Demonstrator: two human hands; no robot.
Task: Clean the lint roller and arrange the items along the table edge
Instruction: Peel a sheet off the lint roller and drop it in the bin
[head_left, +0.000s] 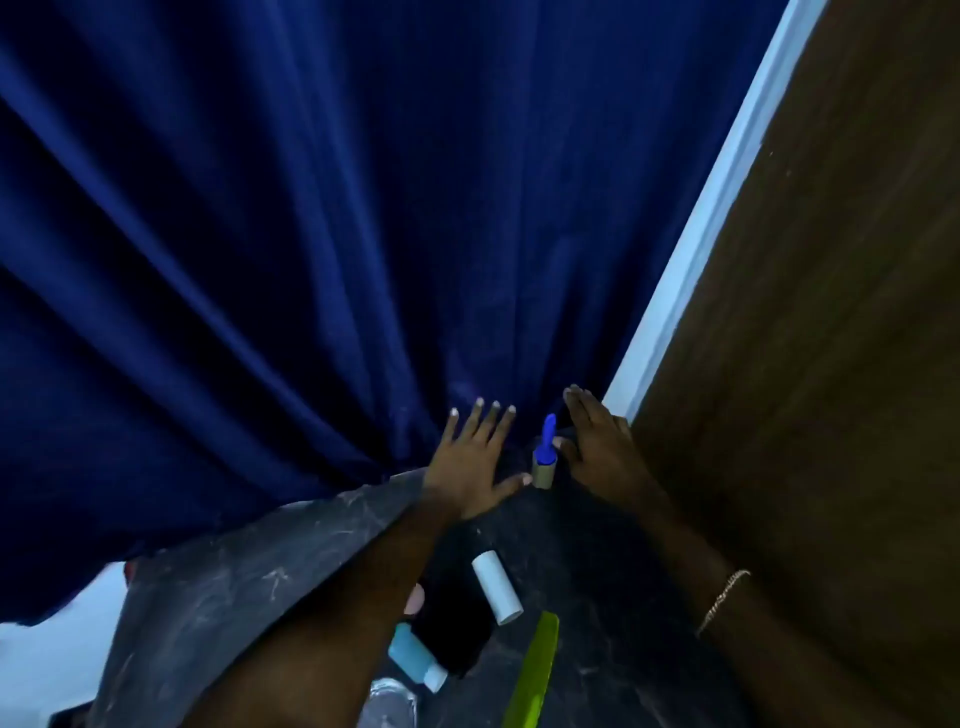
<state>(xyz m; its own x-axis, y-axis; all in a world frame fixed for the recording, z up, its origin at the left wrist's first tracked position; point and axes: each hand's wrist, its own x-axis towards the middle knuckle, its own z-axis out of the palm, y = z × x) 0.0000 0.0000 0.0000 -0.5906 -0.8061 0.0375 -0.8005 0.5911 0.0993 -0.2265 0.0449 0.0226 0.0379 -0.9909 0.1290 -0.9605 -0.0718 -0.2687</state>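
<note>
Head view, dim light. Dark marbled table (234, 587) runs up to a blue curtain (311, 234); a brown wood panel (831, 312) stands at right.

Lint roller (544, 457): lies at the far table edge, between the two hands. Long axis runs roughly near-to-far. Blue handle points away, toward the curtain; the tan roll end points back toward the person. It looks to rest on the table, though contact is hard to confirm in the dark.

Left hand (475, 467): flat, palm down, fingers (488, 421) spread and open, gripping nothing. Fingertips reach the curtain hem. Thumb tip is just beside the tan roll, on its left; touching or not cannot be told.

Right hand (597, 447): open, fingers (579, 410) straight and close together, pointing toward the curtain, holding nothing. Thumb tip sits just beside the handle base, on its right. A thin bracelet (722, 600) is on that wrist.

Well behind the fingers, near the forearms:
- white tube (497, 587), lying, axis diagonal, far end to the left.
- black flat object (457, 629), just left of the tube; identity unclear.
- light blue bottle (415, 657) with a white cap, lying beside the black object, cap toward the person.
- yellow-green strip (535, 670), long axis near-to-far, just right of the tube's near end.
- clear glassy item (387, 701) at the bottom edge; too blurred to name.
</note>
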